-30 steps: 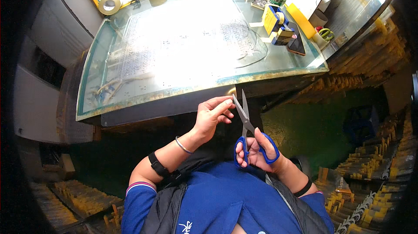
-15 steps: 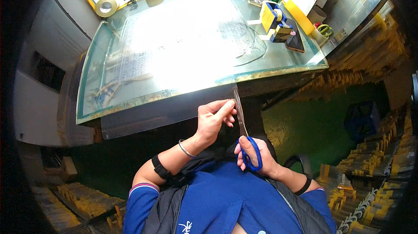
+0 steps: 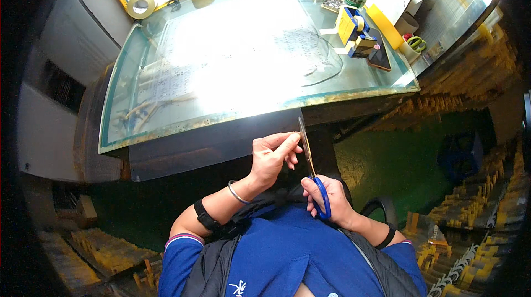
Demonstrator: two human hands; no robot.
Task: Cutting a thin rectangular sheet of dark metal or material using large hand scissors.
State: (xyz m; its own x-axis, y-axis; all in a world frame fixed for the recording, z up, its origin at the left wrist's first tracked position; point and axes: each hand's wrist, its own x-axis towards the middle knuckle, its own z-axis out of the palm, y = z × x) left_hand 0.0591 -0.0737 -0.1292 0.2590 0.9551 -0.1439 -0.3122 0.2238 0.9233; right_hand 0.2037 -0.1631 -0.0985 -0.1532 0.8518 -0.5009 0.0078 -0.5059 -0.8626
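Observation:
In my right hand point(image 3: 332, 200) I hold a pair of scissors point(image 3: 307, 156) by its blue handles. The blades point away from me and look nearly closed. My left hand point(image 3: 271, 159) is just left of the blades, thumb and fingers pinched at the edge of a clear plastic sheet point(image 3: 188, 150). Its fingertips cover the pinched spot. The sheet lies on the glass tabletop point(image 3: 354, 89) and hangs over the front edge toward me. Glare washes out much of its far part.
At the table's right stand a blue-and-yellow tape dispenser point(image 3: 357, 31), a dark phone point(image 3: 379, 56) and a cup point(image 3: 409, 51) with green-handled scissors. Tape rolls point(image 3: 141, 6) sit along the far edge. Below right is a green floor point(image 3: 376, 170); a blue stool point(image 3: 462, 153) stands there.
The scissors have turned slightly, so the handles show more edge-on and the blades look closer together. My left hand keeps its pinch. The view has shifted a little.

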